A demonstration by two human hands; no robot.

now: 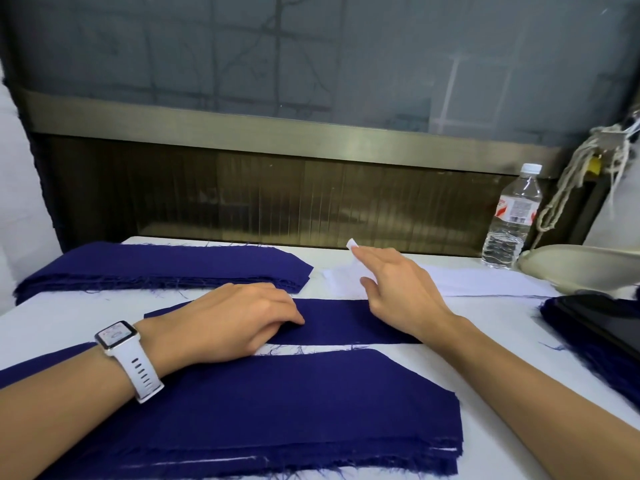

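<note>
surface (467, 358): white, carrying all the cloth, with bare patches showing between the pieces.
near navy stack (277, 410): lying along the front edge, with frayed threads sticking out; the left forearm is crossing it.
far navy stack (166, 265): lying at the back left, behind the left hand.
navy strip (339, 320): lying flat between the two stacks, running from under the left hand to under the right wrist.
white sheet (485, 282): lying at the back right, near the bottle.
left hand (235, 320): resting on the strip's left end, its grip loosely bent, fingertips pressing the cloth and pinching nothing.
right hand (398, 289): reaching past the strip's far edge, grip spread, thumb standing apart from the fingers.
white strip (348, 271): rising from the surface to the right index fingertip, its end sticking up above it; I cannot tell whether it is being pinched.
water bottle (512, 216): standing upright, capped; the print on its red-and-white label is too small to read.
watch (117, 336): white-strapped, sitting on the left wrist; the writing on its face is too blurred to read.
</note>
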